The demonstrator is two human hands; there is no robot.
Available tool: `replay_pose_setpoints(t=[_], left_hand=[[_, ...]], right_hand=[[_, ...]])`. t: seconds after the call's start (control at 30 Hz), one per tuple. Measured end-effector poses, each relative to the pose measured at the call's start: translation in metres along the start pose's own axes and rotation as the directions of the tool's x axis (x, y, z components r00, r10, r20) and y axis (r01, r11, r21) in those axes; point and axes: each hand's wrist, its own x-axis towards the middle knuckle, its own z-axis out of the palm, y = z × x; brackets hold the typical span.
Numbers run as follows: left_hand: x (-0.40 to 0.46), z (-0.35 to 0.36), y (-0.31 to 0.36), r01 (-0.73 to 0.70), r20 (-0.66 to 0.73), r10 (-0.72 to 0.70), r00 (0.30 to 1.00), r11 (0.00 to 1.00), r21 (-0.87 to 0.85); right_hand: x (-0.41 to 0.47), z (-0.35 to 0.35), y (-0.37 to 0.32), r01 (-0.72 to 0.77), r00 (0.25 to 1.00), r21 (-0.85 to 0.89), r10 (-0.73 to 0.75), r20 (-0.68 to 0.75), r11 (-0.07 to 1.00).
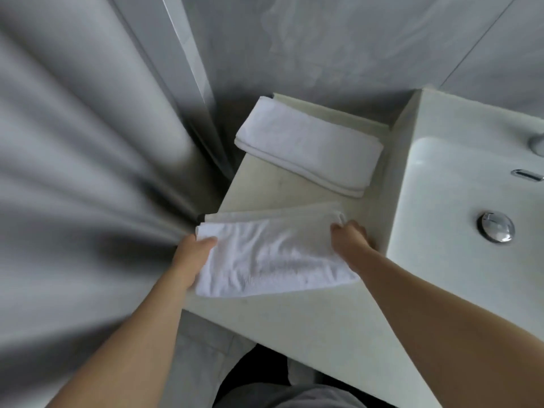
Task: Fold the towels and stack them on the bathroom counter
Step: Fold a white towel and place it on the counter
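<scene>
We stood at a pale stone bathroom counter [294,325] set against grey marbled wall tiles [338,39], with a grey shower curtain [73,157] bunched in deep folds on our left and a white ceramic basin [471,172] on our right, its chrome drain plug [496,226] glinting. A folded towel [306,145] already lay at the back of the counter: white terry, a long flat slab with rounded fold edges.

Nearer us lay a smaller white hand towel [270,254], nubbly and soft, folded over so its upper layer sat askew on the lower. Our left hand [191,260] pinched its left edge, thumb on top. Our right hand [350,240] gripped the far right corner with curled fingers.

We judged the risks small but real. The towel's left end overhung the counter's edge beside the curtain, so a loosened pinch could let it slide to the floor. The limp cloth could also sag or skew as we lifted it, leaving the layers misaligned and the stack untidy.
</scene>
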Motion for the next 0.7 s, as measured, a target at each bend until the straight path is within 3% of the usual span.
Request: replay_pose_setpoints(t=[0.13, 0.23, 0.47, 0.63, 0.7], left_hand=[[0.011, 0.008, 0.002, -0.09, -0.149, 0.101, 0.984, 0.993, 0.081], [0.018, 0.011, 0.017, -0.192, -0.127, 0.19, 0.974, 0.981, -0.002], [0.044, 0.017, 0.039, -0.224, -0.037, 0.224, 0.974, 0.975, 0.001], [0.042, 0.029, 0.048, -0.311, -0.193, 0.312, 0.93, 0.95, 0.035], [0.031, 0.036, 0.058, -0.265, -0.21, 0.242, 0.947, 0.96, -0.088]], right_hand=[[0.01, 0.012, -0.006, -0.07, 0.986, -0.113, 0.052, -0.156, 0.991], [0.022, 0.008, -0.015, -0.013, 0.982, -0.098, -0.005, -0.187, 0.995], [0.041, 0.002, -0.029, 0.077, 0.978, 0.114, -0.053, -0.202, 0.99], [0.041, -0.007, -0.031, 0.059, 0.995, 0.328, -0.029, -0.095, 0.943], [0.032, -0.019, -0.034, 0.061, 0.998, 0.421, -0.049, -0.04, 0.905]])
